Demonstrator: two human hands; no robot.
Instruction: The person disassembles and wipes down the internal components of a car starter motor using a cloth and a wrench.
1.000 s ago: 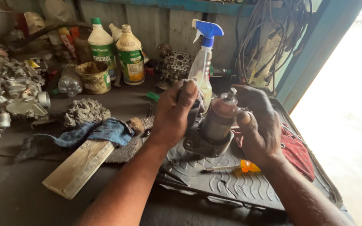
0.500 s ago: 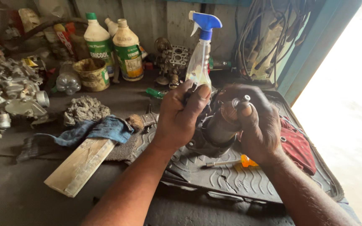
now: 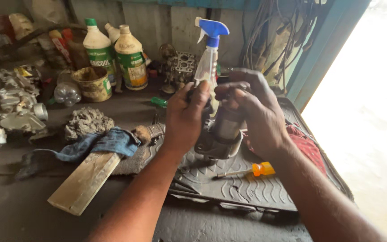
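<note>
Both hands on grey metal part (image 3: 222,132), cylindrical, standing upright on ribbed black mat (image 3: 247,188) on bench (image 3: 32,210). Left hand (image 3: 185,118) grips part's left side, fingers clenched round it. Right hand (image 3: 251,112) covers top, fingers curled over upper end, possibly pinching something small, view blocked. Spray bottle with blue trigger (image 3: 209,49) just behind hands. Orange-handled screwdriver (image 3: 251,170) lies on mat near part. Red cloth (image 3: 307,148) under right wrist. Blue rag (image 3: 99,143) and wood plank (image 3: 83,181) left of mat
</note>
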